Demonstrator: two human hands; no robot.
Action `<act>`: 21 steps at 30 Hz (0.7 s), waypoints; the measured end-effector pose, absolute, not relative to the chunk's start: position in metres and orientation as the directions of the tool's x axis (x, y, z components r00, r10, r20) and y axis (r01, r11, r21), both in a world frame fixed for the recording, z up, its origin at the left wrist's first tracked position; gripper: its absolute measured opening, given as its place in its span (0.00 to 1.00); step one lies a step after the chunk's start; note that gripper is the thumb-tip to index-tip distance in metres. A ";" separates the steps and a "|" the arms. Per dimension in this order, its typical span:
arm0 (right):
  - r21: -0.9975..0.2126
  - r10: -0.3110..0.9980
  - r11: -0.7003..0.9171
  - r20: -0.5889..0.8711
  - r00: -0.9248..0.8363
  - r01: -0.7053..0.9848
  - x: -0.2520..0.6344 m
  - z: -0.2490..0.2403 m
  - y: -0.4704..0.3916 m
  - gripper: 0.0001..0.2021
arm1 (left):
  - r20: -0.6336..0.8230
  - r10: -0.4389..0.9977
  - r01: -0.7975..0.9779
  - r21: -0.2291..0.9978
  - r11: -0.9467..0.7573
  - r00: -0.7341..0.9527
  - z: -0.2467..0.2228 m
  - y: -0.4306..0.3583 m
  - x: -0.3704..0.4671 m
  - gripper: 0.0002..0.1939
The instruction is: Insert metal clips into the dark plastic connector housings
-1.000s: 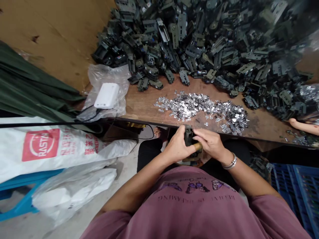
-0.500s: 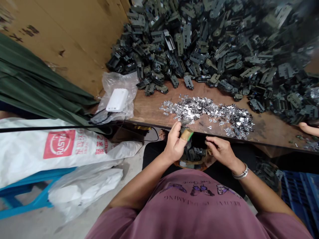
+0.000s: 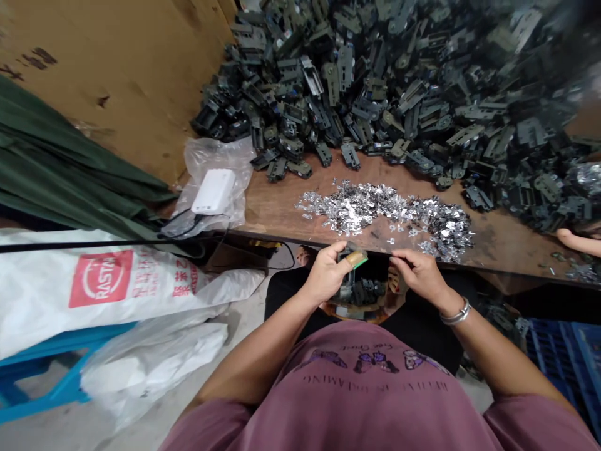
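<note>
Head view, and I see a person bent close to a work table. The left hand (image 3: 323, 275) is closed around a dark plastic part (image 3: 350, 248), mostly hidden by the fingers; it is held just off the front edge of the tabletop (image 3: 272, 203), over the lap. Yellow tape (image 3: 355, 258) with a green edge wraps the thumb of that hand. The right hand (image 3: 420, 275) is apart from it, also just off the front edge, thumb and forefinger drawn close together; I cannot tell whether anything is pinched between them. A bracelet (image 3: 456, 313) sits on the right wrist.

Between the hands and lower down, more dark parts (image 3: 369, 289) lie in a container whose shape I cannot make out. Along the front edge of the tabletop, near its middle, spreads a heap of shiny metal clips (image 3: 361, 203). Behind it a big pile of dark plastic pieces (image 3: 357, 88) runs back and across to the right. Toward the left front corner a white box (image 3: 213, 191) rests on a clear plastic bag (image 3: 241, 164). Below that corner lies a white sack (image 3: 162, 275) with a red label. Over the front edge, far right, reaches another person's finger (image 3: 570, 239).
</note>
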State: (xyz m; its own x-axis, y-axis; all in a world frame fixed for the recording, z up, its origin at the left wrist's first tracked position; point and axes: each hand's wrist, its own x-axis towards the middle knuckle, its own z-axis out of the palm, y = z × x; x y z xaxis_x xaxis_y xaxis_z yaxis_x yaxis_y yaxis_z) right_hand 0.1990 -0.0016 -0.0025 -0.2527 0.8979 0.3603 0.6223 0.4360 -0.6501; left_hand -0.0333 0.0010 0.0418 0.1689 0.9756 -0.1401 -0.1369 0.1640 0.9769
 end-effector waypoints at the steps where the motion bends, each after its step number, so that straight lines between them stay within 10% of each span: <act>1: -0.638 0.902 0.425 0.356 -0.243 0.642 0.205 -0.003 0.007 0.08 | -0.129 0.968 -0.057 0.988 0.145 0.214 0.041 0.002 -0.035 0.15; 7: -0.500 0.931 0.279 0.352 -0.102 0.820 0.254 0.005 0.084 0.11 | -0.198 0.848 0.296 0.954 0.051 0.491 0.007 0.008 -0.040 0.15; 18: -0.125 0.956 -0.048 0.282 0.082 0.991 0.262 0.021 0.217 0.24 | -0.287 0.925 0.736 0.677 0.012 0.248 -0.075 0.013 -0.023 0.22; 21: -0.083 0.965 -0.073 0.245 0.092 0.994 0.261 0.018 0.236 0.22 | -0.286 0.897 0.642 0.767 0.002 0.339 -0.066 0.012 -0.019 0.21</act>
